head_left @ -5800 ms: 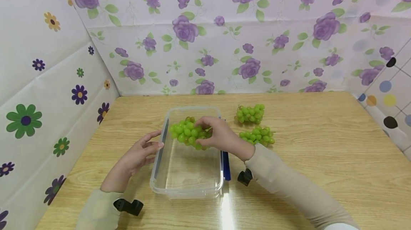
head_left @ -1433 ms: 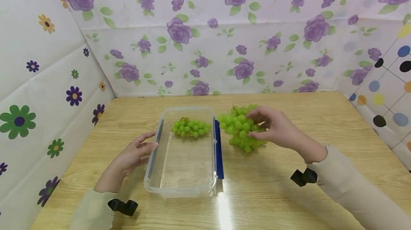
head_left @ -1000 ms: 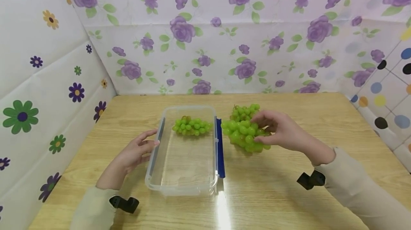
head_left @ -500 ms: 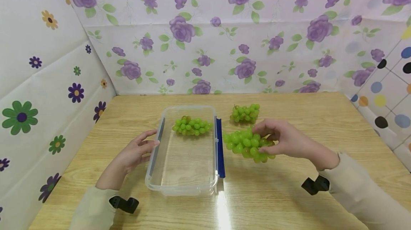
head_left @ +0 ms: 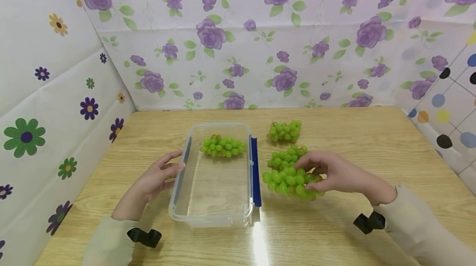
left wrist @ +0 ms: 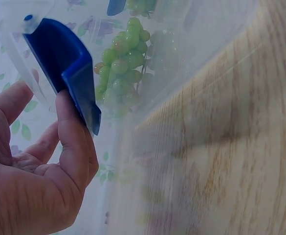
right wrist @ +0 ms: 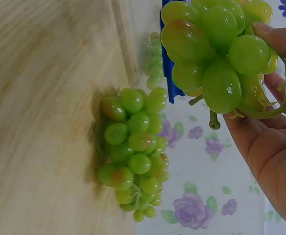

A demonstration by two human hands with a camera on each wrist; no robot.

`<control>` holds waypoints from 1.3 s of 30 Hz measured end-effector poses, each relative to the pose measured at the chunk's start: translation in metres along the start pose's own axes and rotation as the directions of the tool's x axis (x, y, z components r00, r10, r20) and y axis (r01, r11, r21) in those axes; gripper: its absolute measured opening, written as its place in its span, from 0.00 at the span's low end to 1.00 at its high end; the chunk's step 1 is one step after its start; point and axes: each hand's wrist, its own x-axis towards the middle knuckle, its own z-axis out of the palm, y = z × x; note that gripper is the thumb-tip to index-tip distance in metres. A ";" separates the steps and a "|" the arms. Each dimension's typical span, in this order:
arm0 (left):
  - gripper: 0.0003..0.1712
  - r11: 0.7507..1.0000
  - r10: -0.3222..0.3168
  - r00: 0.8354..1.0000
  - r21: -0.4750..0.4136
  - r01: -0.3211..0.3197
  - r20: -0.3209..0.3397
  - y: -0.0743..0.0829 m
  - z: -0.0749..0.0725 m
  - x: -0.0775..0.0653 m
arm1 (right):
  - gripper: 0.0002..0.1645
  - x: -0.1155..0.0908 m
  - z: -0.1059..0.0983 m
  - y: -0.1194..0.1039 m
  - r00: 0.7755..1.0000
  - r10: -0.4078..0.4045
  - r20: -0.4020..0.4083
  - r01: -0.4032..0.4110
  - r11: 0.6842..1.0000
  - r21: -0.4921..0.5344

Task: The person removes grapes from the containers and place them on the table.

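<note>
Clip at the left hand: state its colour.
The clip is blue, clearest in the left wrist view.

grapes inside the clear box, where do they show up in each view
Head: boxed grapes, just below and left of picture centre, at the far end of the clear box.
Left wrist: boxed grapes, upper middle, right of the large blue flap.
Right wrist: boxed grapes, upper middle, faint.
Shared landmark: purple-flowered backdrop.

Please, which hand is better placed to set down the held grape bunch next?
Probably the right hand: it pinches the held grape bunch, to the right of the clear box. The left hand holds no bunch and touches the opposite side of the box.
</note>
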 end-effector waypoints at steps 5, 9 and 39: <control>0.40 1.000 -0.005 1.000 0.004 0.005 -0.006 0.000 0.000 0.001 | 0.21 -0.004 0.005 0.004 0.999 -0.032 0.025 0.031 0.999 0.036; 0.39 1.000 -0.007 1.000 0.005 0.007 -0.008 -0.001 0.000 0.001 | 0.21 -0.006 0.008 0.008 0.998 -0.029 0.048 0.027 0.999 0.044; 0.40 1.000 -0.001 1.000 0.004 0.001 -0.005 -0.001 0.001 0.000 | 0.20 -0.013 0.022 0.031 0.985 0.073 0.156 -0.080 0.996 0.035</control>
